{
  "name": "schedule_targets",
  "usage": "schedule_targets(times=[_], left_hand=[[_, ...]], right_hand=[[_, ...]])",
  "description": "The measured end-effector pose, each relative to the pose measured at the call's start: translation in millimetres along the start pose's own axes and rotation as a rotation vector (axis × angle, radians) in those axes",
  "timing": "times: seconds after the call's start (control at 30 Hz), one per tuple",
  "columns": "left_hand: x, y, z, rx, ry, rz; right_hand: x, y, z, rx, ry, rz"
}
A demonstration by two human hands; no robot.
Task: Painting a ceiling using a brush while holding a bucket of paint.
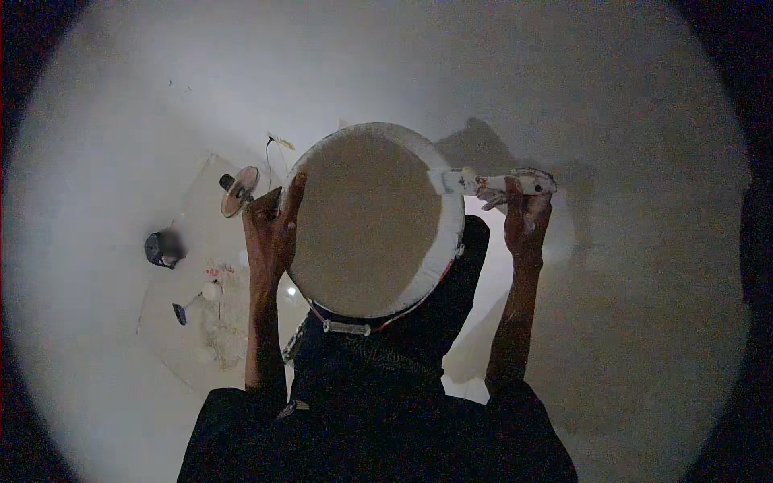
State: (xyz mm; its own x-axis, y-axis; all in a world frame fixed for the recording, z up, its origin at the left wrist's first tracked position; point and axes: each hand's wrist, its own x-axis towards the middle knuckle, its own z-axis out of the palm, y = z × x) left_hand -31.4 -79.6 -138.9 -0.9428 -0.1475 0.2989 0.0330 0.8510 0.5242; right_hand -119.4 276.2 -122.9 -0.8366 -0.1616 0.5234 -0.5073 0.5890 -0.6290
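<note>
A large round bucket [362,225] of beige, paint-like liquid stands in front of me, over my dark-clothed lap. Its wire handle hangs at the near side with a pale grip [346,328]. My left hand [272,229] holds the bucket's left rim, fingers lying along the edge. Just beyond those fingers is a pinkish disc [240,193] with a dark knob; whether the hand touches it, I cannot tell. My right hand [527,217] is closed around a paintbrush [503,183] smeared with pale paint. The brush's head reaches over the right rim, close to the liquid.
On the pale floor at left lies a stained sheet [217,330]. Around it are a small dark-bladed tool [179,313], a dark item [155,249] with a blurred patch, and a thin wire piece [270,143]. Shadows fall to the right.
</note>
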Motion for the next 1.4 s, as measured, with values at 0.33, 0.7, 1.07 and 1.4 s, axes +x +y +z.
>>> schedule_targets(times=[0.33,0.7,1.07,1.4], left_hand=[[10.9,29.9,-6.1,-0.165,0.300,0.141],[13.5,31.2,1.2,-0.429,0.262,-0.166],[4.4,-4.8,18.1,0.037,0.011,0.068],[11.7,7.5,9.6,-0.041,0.135,0.074]], right_hand=[[1.7,-19.1,-4.0,0.017,0.045,0.142],[-9.7,20.4,-22.3,-0.156,0.296,-0.058],[0.0,-2.8,8.1,0.592,0.180,0.183],[38.8,8.1,22.6,0.371,0.045,0.194]])
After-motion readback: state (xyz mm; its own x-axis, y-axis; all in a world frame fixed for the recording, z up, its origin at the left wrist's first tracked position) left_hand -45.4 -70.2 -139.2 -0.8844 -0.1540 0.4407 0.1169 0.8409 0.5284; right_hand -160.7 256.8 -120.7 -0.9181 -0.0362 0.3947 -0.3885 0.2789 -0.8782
